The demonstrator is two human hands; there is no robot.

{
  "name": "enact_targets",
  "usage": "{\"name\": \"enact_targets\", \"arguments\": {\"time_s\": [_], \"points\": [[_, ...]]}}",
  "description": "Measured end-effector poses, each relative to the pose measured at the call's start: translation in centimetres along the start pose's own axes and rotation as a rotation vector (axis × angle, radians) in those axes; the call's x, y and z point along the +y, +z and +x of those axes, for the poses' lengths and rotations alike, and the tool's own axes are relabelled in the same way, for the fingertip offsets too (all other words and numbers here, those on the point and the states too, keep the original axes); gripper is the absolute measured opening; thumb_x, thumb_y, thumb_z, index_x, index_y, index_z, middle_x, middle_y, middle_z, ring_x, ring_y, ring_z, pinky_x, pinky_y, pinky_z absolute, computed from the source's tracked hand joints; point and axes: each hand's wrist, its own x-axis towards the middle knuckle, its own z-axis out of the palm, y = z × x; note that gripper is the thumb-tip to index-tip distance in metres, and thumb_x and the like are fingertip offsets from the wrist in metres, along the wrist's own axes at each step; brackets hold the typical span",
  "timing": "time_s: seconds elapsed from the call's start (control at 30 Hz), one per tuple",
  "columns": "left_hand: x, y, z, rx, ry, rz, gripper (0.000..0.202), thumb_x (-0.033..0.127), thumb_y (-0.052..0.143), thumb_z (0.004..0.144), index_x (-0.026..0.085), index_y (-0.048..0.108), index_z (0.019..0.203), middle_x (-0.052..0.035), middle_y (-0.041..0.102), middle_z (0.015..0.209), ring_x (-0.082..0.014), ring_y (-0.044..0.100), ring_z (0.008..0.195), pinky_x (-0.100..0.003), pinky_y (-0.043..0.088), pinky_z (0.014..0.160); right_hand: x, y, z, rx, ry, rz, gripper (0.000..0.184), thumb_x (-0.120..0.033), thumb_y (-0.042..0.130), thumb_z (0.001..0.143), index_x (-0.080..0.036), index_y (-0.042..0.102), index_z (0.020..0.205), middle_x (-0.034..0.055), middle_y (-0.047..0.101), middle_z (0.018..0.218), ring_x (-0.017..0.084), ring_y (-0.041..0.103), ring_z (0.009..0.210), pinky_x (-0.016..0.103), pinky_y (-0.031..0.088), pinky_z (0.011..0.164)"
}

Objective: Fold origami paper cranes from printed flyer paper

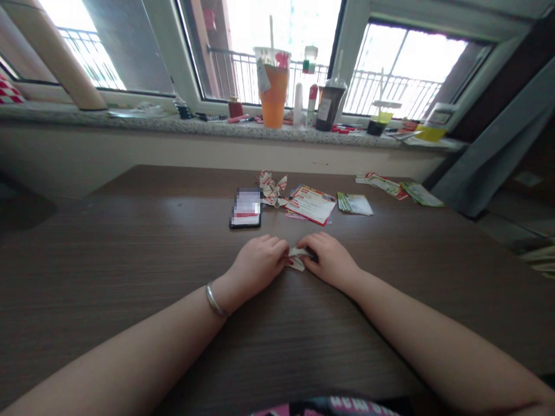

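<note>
Between my two hands is a small folded piece of printed paper [296,263], white with red marks, close to the tabletop. My left hand [262,261], with a silver bangle [215,300] on its wrist, has its fingers closed on the paper's left side. From the right, my right hand [329,259] pinches the paper's other side between thumb and fingers. Parts of the paper are hidden by the fingers. Just beyond the hands sit several folded paper figures [274,190] in the same white and red print.
A phone [247,209] lies beyond my left hand. Printed sheets [313,203] and a stack of paper slips [354,204] lie past my right hand, with more leaflets [390,186] at the far right. Cups, including an orange drink [274,95], line the windowsill [173,122].
</note>
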Motion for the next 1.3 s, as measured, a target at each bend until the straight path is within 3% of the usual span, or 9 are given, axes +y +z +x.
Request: {"name": "enact_targets", "arguments": {"time_s": [0.2,0.37,0.47,0.57,0.9,1.3], "points": [[-0.3,0.7,-0.1,0.051,-0.035,-0.124,0.027,0.017,0.057,0.084,0.017,0.059,0.111,-0.0059,0.064,0.098,-0.0222,0.058,0.094,-0.034,0.047,0.084,0.3,0.3,-0.1,0.018,0.017,0.156,0.026,-0.01,0.059,0.079,-0.018,0.06,0.103,0.005,0.063,0.102,0.016,0.057,0.087,0.027,0.045,0.079],[-0.5,0.9,0.0,0.017,-0.034,-0.157,0.01,0.018,0.057,0.084,0.017,0.065,0.091,-0.0054,0.061,0.09,-0.02,0.058,0.086,-0.031,0.048,0.079,0.4,0.4,0.0,0.026,0.073,0.19,0.031,-0.009,0.061,0.078,-0.017,0.059,0.108,0.0024,0.062,0.089,0.014,0.056,0.077,0.025,0.045,0.072],[-0.5,0.8,0.1,0.003,-0.022,-0.164,0.007,0.018,0.057,0.085,0.016,0.064,0.084,-0.0047,0.06,0.087,-0.0185,0.057,0.084,-0.029,0.047,0.077,0.5,0.3,0.0,0.005,0.008,0.142,0.018,-0.01,0.06,0.08,-0.017,0.063,0.096,0.0031,0.063,0.085,0.015,0.056,0.078,0.026,0.044,0.073],[-0.5,0.5,0.1,-0.009,-0.009,-0.143,0.008,0.017,0.057,0.086,0.016,0.064,0.084,-0.0047,0.06,0.085,-0.0185,0.057,0.084,-0.029,0.047,0.077,0.4,0.1,0.0,-0.012,-0.045,0.082,0.007,-0.012,0.06,0.082,-0.016,0.065,0.085,0.005,0.064,0.084,0.016,0.057,0.08,0.027,0.044,0.074],[0.0,-0.1,0.2,-0.054,0.035,-0.004,0.01,0.02,0.055,0.09,0.016,0.062,0.085,-0.0053,0.06,0.088,-0.0206,0.057,0.085,-0.032,0.048,0.078,0.3,0.2,0.3,-0.03,-0.082,-0.025,0.008,-0.02,0.06,0.087,-0.016,0.065,0.081,0.0058,0.063,0.084,0.017,0.056,0.08,0.027,0.043,0.074],[1.0,-1.2,0.1,-0.118,0.013,0.202,0.009,0.009,0.055,0.086,0.017,0.06,0.084,-0.0064,0.061,0.085,-0.0222,0.06,0.078,-0.03,0.044,0.059,-0.7,-0.8,0.4,-0.133,-0.007,-0.204,0.006,-0.021,0.059,0.087,-0.018,0.062,0.083,0.0052,0.064,0.087,0.018,0.058,0.085,0.027,0.043,0.076]]}}
